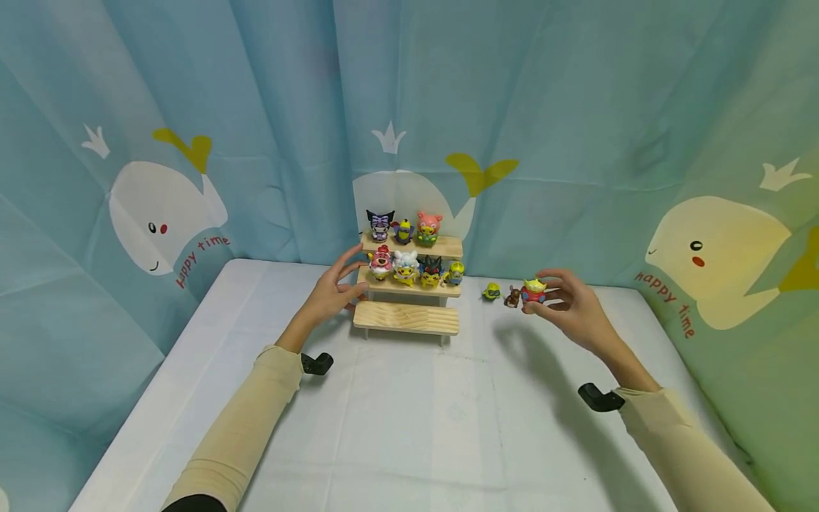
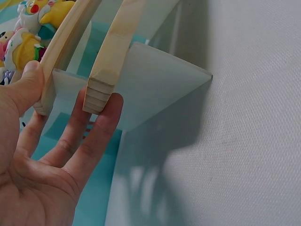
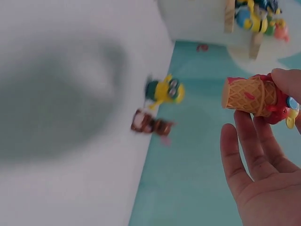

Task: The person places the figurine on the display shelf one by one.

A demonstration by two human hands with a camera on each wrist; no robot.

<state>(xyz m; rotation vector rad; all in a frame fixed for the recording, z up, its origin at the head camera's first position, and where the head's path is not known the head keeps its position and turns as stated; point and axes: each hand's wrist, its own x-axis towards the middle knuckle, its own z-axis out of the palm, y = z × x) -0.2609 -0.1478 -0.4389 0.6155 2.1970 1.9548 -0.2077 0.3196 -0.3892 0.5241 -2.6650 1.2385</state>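
Note:
A three-tier wooden display stand [image 1: 407, 319] stands at the back of the table. My left hand [image 1: 328, 292] grips its left end; in the left wrist view the thumb lies on one board and fingertips touch the board ends. To the right of the stand, my right hand [image 1: 571, 308] holds a small toy figurine [image 1: 533, 291] between thumb and fingers. It has a yellow-green head and a red body, and the right wrist view shows its waffle-cone base [image 3: 249, 96]. Beside it on the table are a yellow-and-green figurine [image 1: 491, 291] and a brown one [image 1: 512, 297].
Several figurines fill the middle tier [image 1: 406, 269], and three stand on the top tier, including a pink one [image 1: 429, 229]. The bottom board carries none. Behind the white tabletop [image 1: 409, 419] hangs a blue-green curtain [image 1: 288, 107] printed with whales.

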